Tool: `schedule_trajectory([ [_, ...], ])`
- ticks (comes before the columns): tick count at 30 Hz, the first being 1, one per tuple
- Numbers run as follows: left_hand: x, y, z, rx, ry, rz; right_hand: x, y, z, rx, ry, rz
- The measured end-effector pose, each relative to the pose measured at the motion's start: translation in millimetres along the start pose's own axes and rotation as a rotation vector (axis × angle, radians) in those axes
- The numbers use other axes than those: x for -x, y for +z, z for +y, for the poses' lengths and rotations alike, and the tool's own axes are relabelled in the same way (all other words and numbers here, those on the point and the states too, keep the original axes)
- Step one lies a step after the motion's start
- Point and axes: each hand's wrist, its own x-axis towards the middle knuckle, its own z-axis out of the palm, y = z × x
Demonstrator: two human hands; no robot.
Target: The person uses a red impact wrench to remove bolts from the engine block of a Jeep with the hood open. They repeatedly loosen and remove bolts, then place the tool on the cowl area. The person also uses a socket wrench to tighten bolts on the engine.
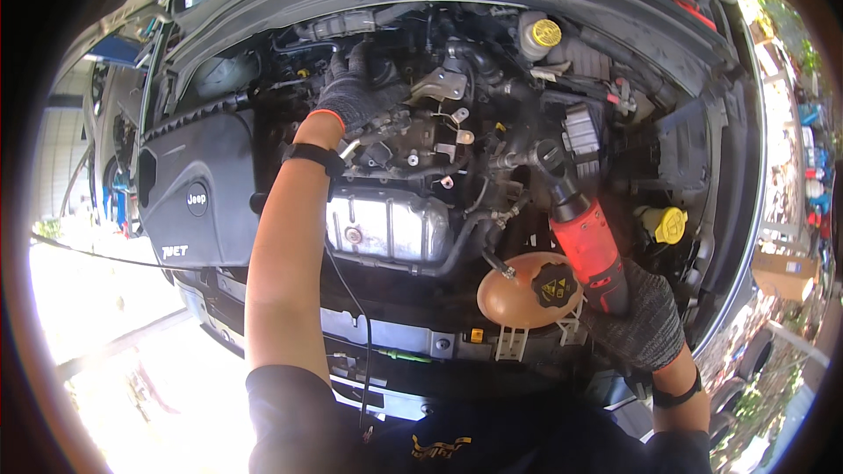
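My right hand (639,316), in a dark grey knit glove, is wrapped round a red and black power ratchet (587,241). The tool's round head (546,156) points at the right end of the engine (421,136); whether it sits on a fastener is hidden. Over the back left of the engine reaches my left hand (358,92), gloved the same way with an orange cuff. Its fingers are stretched out among dark hoses and pipes, and their tips are hard to make out. Beside the left wrist lies a metal pipe (351,151).
An orange-tan coolant tank (505,294) with a black cap stands below the ratchet. Yellow caps top a fluid reservoir (544,33) at the back and a filler (669,226) at right. A black air-filter cover (206,193) fills the left. A silver heat shield (386,226) fronts the engine.
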Motion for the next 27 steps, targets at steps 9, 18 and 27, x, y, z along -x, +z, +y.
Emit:
schedule_trajectory([
  [9, 99, -61, -62, 0.023, 0.178, -0.030, -43, 13, -21, 0.245, -0.322, -0.083],
  [18, 249, -53, -157, 0.382, 0.186, 0.071, -143, 63, -96, 0.375, -0.488, -0.316],
  [27, 188, 26, -162, 1.282, -0.108, 0.355, -215, 185, -129, 0.528, -0.574, -0.386],
])
